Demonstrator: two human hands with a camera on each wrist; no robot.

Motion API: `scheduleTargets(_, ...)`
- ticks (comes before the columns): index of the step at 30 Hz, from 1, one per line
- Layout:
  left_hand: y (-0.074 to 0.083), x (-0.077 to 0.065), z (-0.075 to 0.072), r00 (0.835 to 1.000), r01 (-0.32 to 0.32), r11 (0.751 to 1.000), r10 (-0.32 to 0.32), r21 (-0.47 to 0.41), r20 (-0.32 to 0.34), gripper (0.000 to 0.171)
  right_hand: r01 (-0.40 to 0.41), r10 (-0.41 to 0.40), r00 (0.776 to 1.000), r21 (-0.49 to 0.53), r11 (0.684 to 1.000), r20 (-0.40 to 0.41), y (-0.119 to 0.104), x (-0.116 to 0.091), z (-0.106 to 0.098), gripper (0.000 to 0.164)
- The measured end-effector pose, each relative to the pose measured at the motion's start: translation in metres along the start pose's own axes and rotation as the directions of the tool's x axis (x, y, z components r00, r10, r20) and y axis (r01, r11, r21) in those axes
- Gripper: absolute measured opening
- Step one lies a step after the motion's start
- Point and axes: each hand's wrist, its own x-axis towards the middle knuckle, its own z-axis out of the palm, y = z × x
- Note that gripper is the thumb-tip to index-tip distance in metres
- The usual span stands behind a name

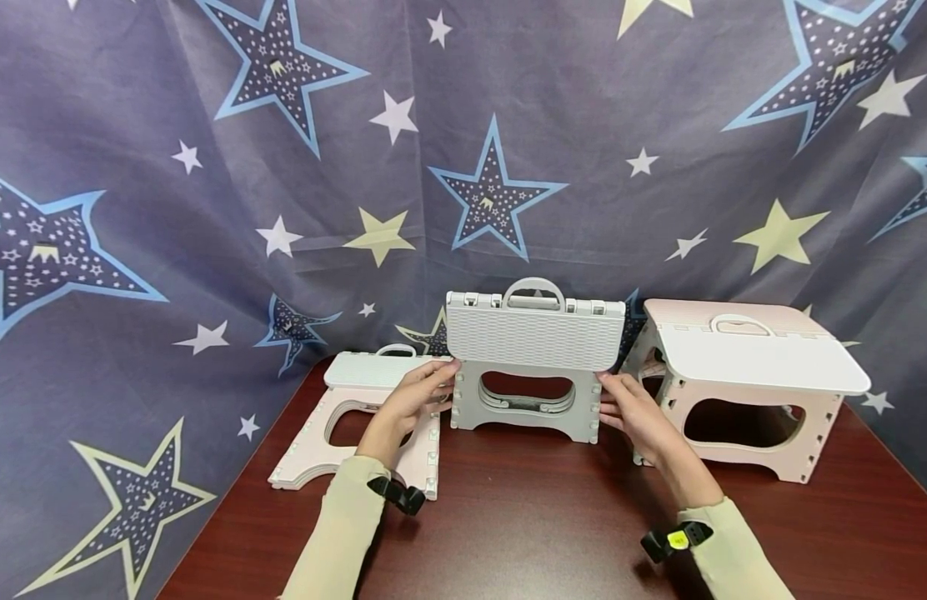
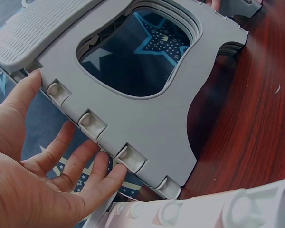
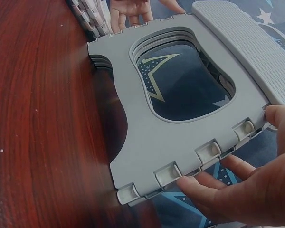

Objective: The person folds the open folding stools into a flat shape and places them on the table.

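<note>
A grey folding stool [image 1: 534, 333], folded flat, stands upright near the back of the table, its handle at the top. My left hand [image 1: 414, 396] holds its left side edge, the thumb at the front just below the textured seat panel. In the left wrist view, the fingers of the left hand [image 2: 52, 166] meet the hinged edge. On the opposite side my right hand [image 1: 634, 412] holds the right edge. The right wrist view shows the thumb of the right hand [image 3: 247, 185] near the seat panel and the fingertips along the hinges.
A folded pink-and-white stool [image 1: 388, 442] leans at the left, partly behind my left arm. At the right stands an unfolded pink stool [image 1: 741, 417] with a white-and-pink top. A star-patterned cloth [image 1: 508, 83] hangs behind the dark red wooden table [image 1: 508, 525].
</note>
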Motion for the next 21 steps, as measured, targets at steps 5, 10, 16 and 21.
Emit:
scheduleTargets(5, -0.0015, 0.0018, -0.0006, 1.0, 0.002, 1.0, -0.002, 0.002, 0.002, 0.014, -0.003, 0.003, 1.0, -0.002, 1.0, -0.002, -0.0003, 0.0001, 0.0001, 0.04)
scheduleTargets(10, -0.0013, 0.0016, -0.0008, 1.0, 0.007, 1.0, -0.007, 0.012, 0.002, 0.016, -0.005, 0.005, 1.0, -0.001, 1.0, -0.003, -0.0002, 0.001, 0.0001, 0.04)
scheduleTargets(16, -0.0004, 0.0003, -0.0007, 1.0, 0.009, 1.0, -0.009, 0.013, 0.004, 0.015, -0.008, 0.008, 1.0, 0.0, 1.0, -0.004, 0.0, 0.0011, 0.0, 0.04)
scheduleTargets(21, -0.0007, 0.0, -0.0005, 1.0, 0.009, 1.0, -0.009, 0.02, 0.003, 0.014, -0.01, 0.01, 1.0, 0.0, 1.0, -0.006, 0.0001, 0.0004, 0.0, 0.04)
